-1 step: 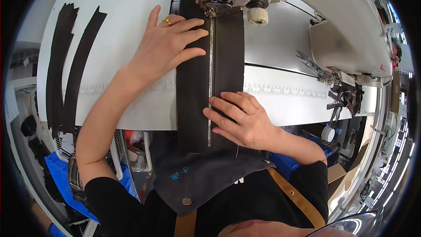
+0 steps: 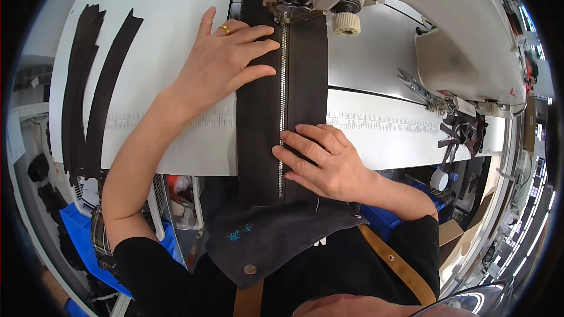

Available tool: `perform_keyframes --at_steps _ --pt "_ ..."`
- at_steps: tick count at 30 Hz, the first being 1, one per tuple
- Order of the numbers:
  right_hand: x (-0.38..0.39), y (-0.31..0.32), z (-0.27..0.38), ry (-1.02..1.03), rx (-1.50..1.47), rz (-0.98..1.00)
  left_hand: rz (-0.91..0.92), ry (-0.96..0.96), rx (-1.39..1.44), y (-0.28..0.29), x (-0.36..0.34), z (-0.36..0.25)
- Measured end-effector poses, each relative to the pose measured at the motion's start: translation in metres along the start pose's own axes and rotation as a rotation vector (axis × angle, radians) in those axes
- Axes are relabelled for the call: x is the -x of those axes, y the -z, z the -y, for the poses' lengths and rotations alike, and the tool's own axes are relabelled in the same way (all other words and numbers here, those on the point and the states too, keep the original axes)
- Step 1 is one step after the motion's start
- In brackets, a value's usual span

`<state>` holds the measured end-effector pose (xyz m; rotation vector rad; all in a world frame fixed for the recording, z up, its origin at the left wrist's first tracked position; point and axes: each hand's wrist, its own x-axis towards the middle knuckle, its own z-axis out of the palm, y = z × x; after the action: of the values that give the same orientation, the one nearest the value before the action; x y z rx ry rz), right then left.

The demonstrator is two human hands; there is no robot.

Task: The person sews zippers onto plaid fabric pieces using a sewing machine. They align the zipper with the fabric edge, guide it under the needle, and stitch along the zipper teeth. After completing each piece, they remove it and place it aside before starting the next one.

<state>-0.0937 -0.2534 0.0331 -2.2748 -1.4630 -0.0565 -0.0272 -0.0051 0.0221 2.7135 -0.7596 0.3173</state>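
Note:
A long dark brown fabric panel point(image 2: 258, 129) with a silver-toothed zipper point(image 2: 282, 94) down its middle lies under the sewing machine's presser foot point(image 2: 283, 17). My left hand point(image 2: 229, 53) rests flat on the panel's left part near the foot, fingers spread, a gold ring on one finger. Lower down, my right hand point(image 2: 320, 161) lies on the right part, fingers stretched out, with fingertips touching the zipper. Neither hand grips anything. The panel's near end hangs over the table edge toward my grey apron point(image 2: 270, 240). The needle's tip cannot be made out.
Dark fabric strips point(image 2: 79, 94) lie on the white table point(image 2: 158, 35) at left. A printed ruler scale point(image 2: 376, 121) crosses the table. Thread snips point(image 2: 417, 87) and dark scraps point(image 2: 461, 132) sit at right, beneath the machine arm point(image 2: 446, 12). Bins point(image 2: 182, 199) stand below the table's front edge.

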Motion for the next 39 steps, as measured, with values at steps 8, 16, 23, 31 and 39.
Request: perform_keyframes --at_steps 8,16,23,31,39 --pt "-0.006 0.001 -0.007 -0.009 -0.013 -0.011 -0.027 -0.004 0.018 -0.004 -0.003 0.008" --pt "-0.016 0.004 -0.019 0.003 0.014 -0.02 -0.127 0.027 -0.143 -0.016 0.006 -0.02" --pt "-0.015 0.0 -0.018 0.076 0.083 -0.053 -0.096 0.037 -0.057 -0.018 0.008 -0.019" --pt "-0.028 0.0 -0.038 0.116 0.088 -0.088 -0.202 0.004 0.028 -0.02 0.002 -0.022" --pt "-0.046 -0.002 -0.059 0.143 0.147 -0.166 -0.267 -0.029 0.021 -0.021 0.002 -0.021"
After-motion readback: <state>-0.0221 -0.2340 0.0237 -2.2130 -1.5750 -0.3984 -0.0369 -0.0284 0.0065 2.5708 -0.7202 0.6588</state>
